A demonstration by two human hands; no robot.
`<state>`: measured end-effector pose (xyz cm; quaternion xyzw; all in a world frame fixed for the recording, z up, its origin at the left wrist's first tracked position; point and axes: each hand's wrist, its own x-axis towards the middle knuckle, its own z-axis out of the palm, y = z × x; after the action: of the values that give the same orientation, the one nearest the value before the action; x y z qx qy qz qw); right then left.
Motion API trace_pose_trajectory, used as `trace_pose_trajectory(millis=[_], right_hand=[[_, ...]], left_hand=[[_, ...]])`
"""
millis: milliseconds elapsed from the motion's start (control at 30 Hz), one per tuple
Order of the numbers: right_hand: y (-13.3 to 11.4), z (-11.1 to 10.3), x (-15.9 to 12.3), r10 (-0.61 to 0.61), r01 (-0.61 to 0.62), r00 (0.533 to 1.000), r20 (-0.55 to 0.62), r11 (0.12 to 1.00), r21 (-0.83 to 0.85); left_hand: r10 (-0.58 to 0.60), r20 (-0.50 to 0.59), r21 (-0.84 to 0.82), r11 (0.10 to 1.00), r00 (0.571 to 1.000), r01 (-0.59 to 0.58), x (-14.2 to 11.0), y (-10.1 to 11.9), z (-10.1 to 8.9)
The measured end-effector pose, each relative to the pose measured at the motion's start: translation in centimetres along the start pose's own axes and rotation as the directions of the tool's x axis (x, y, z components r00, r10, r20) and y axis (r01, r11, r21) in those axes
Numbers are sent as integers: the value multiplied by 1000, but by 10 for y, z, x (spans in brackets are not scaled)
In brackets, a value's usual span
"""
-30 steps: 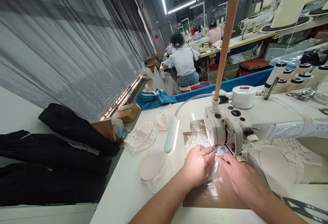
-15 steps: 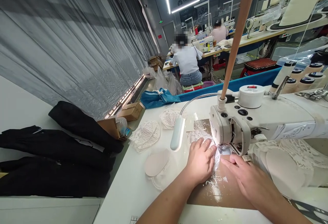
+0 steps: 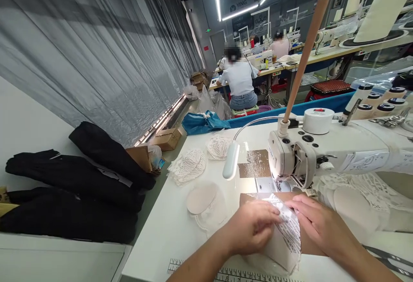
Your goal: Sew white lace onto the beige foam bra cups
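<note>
A white lace cup piece point(image 3: 290, 228) with a plain pale layer under it stands folded in front of the sewing machine point(image 3: 351, 138). My left hand point(image 3: 253, 222) has its fingers curled and pinches the piece's upper left edge. On the other side, my right hand point(image 3: 318, 217) pinches the upper right edge between thumb and fingers. Both hands are clear of the presser foot, over the brown shiny work surface point(image 3: 312, 245). Under the needle, a bare metal plate point(image 3: 266, 185) shows.
To the left lie lace stacks point(image 3: 187, 166) and a beige oval pad point(image 3: 201, 198). More pale cup pieces point(image 3: 350, 206) lie right, with scissors point(image 3: 389, 258) in front. A lamp point(image 3: 231, 160) overhangs the table; a printed ruler point(image 3: 238, 274) edges it. A co-worker point(image 3: 239, 78) sits beyond.
The lace piece has come out from under the presser foot toward me. My left hand moved back from beside the needle, and both hands now hold the piece up, folded.
</note>
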<state>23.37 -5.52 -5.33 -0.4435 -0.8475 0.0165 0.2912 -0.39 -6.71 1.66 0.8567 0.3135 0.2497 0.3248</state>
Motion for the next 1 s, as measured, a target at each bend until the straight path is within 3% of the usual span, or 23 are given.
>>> trace_pose_trajectory(millis=[100, 267, 433, 633, 1000], right_hand=[[0, -1, 3, -36, 36, 999, 6, 999, -3], [-3, -3, 9, -53, 55, 998, 25, 996, -65], [-11, -4, 12, 15, -12, 1000, 19, 990, -143], [-14, -6, 17, 53, -52, 999, 2, 986, -156], [-15, 0, 21, 90, -90, 996, -7, 973, -212]], left_hand=[[-123, -104, 106, 985, 987, 134, 4, 1, 3], [-123, 67, 365, 927, 990, 90, 23, -4, 14], [-160, 78, 492, 865, 984, 102, 32, -10, 20], [-158, 69, 571, 816, 985, 91, 31, -21, 16], [-119, 210, 591, 806, 970, -29, 46, -38, -4]])
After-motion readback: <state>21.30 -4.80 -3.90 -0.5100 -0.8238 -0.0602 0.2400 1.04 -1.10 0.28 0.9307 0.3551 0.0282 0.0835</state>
